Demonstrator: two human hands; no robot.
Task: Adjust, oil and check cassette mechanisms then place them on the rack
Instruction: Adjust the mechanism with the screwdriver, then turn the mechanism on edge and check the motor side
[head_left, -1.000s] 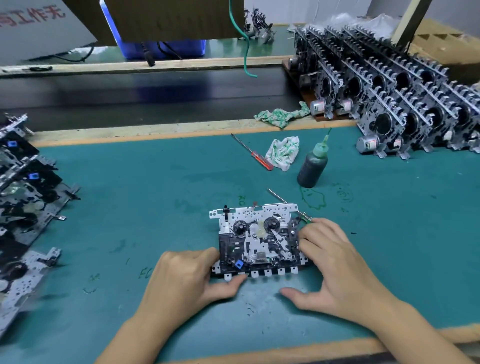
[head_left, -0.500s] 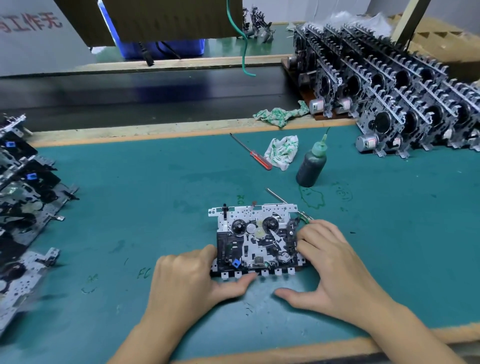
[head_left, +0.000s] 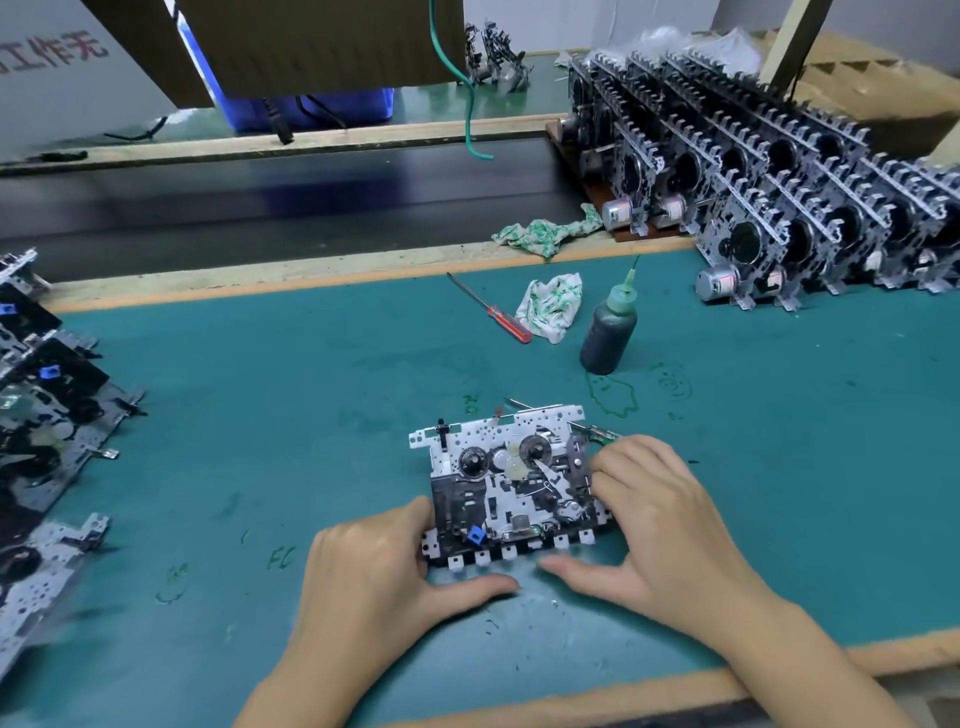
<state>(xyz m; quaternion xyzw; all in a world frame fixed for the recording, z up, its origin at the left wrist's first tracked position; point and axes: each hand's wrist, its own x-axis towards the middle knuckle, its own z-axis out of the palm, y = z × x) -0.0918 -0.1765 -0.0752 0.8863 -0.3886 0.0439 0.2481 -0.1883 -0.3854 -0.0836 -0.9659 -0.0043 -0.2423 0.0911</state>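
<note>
hands barely shifted: left hand (head_left: 379, 566) still pinches the cassette mechanism (head_left: 511, 486) at its seven o'clock corner, right hand (head_left: 657, 519) curls over its three o'clock edge; thumbs have edged closer underneath. checking continues, rack (head_left: 769, 197) at two o'clock waits.

Open green tabletop (head_left: 270, 395) spreads left and beyond the mechanism (head_left: 511, 486), which both hands flank. The way toward the rack (head_left: 779, 208) at far right is partly blocked — an oil bottle (head_left: 608, 332) stands upright, with a rag (head_left: 553, 306) and screwdriver (head_left: 493, 317) just beside it. Piled mechanisms (head_left: 47, 415) crowd the left edge — bare mat lies right of the bottle.
</note>
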